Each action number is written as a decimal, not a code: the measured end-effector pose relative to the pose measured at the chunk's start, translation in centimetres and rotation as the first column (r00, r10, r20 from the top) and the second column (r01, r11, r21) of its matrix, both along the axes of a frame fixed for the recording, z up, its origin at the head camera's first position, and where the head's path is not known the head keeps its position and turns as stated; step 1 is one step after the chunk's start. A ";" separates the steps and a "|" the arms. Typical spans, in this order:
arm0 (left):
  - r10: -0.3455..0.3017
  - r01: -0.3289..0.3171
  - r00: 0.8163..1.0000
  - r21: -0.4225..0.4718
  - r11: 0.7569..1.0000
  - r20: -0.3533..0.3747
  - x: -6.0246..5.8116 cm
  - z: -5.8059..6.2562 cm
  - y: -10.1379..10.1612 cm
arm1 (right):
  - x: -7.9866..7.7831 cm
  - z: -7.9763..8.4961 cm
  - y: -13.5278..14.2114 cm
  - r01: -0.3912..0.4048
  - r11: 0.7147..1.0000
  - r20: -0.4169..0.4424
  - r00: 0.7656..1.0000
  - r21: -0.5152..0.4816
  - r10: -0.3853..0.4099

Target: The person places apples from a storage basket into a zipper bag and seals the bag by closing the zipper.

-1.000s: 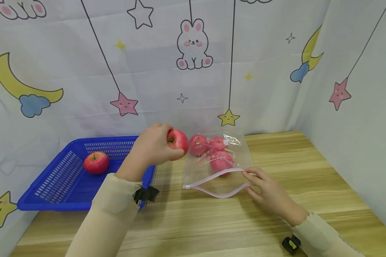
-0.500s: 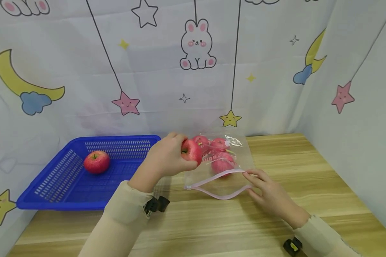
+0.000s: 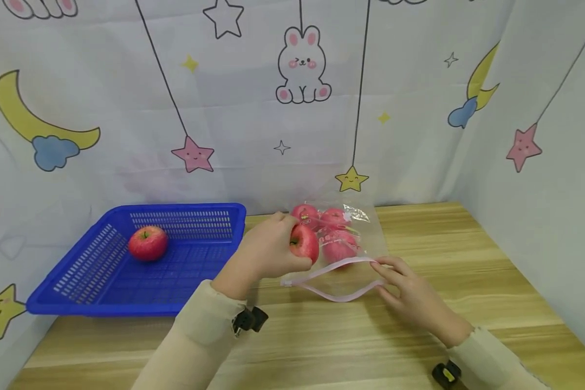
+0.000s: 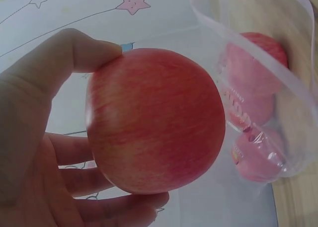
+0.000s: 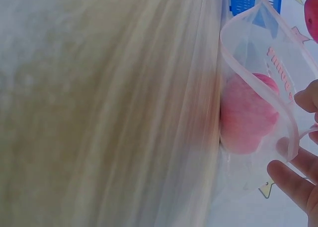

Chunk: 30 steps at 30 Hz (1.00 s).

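Note:
My left hand (image 3: 268,246) grips a red apple (image 3: 304,244), thumb on one side and fingers curled round the other. In the left wrist view the same apple (image 4: 156,120) fills the middle. It hangs above the left side of a clear zip bag (image 3: 377,233) with a pink zip edge. Several apples lie inside the bag; one apple (image 5: 248,113) shows near the mouth in the right wrist view. At the mouth's right end, my right hand (image 3: 409,290) pinches the upper zip edge, the thumb at the lower edge. The mouth gapes toward me.
On the left stands a blue plastic basket (image 3: 127,310) with one apple (image 3: 148,243) in it. The wooden table (image 3: 322,346) runs back to a white printed curtain (image 3: 244,119), with another curtain side (image 3: 556,216) at the right.
The left hand has carried its apple to the right and slightly down, from beside the bag to over its left part. The right hand stays at the zip edge.

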<state>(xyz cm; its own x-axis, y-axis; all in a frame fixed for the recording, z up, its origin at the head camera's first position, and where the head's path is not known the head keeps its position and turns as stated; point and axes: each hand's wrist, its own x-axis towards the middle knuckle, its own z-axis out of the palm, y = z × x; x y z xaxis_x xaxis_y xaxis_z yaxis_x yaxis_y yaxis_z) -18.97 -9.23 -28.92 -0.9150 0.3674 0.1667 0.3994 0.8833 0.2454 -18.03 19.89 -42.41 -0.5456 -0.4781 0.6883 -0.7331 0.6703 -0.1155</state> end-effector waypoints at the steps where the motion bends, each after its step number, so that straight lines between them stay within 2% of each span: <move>1: -0.008 0.008 1.000 -0.004 1.000 0.003 0.0 -0.2 0.1 | 0.0 0.0 0.0 -0.001 1.000 0.001 1.000 0.002 0.001; 16: -0.060 0.064 0.995 -0.058 0.996 0.075 0.6 -1.9 2.0 | -0.1 -0.1 -0.3 0.001 1.000 0.002 1.000 0.016 -0.001; 21: -0.074 0.079 0.995 -0.086 0.993 0.059 0.8 -2.3 2.4 | -0.1 -0.1 -0.2 -0.002 1.000 -0.001 1.000 0.015 0.002; 30: -0.109 0.112 0.993 -0.081 0.990 0.037 1.2 -2.8 2.8 | 0.0 0.3 -0.3 0.007 1.000 0.015 1.000 0.024 -0.007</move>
<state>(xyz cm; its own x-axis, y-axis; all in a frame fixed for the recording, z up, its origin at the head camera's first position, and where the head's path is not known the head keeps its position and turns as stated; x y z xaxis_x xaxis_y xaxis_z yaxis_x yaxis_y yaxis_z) -17.79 -6.41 -31.73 -0.8723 0.4780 0.1029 0.4889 0.8519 0.1877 -18.04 19.60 -42.14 -0.5589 -0.4908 0.6684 -0.7268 0.6780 -0.1099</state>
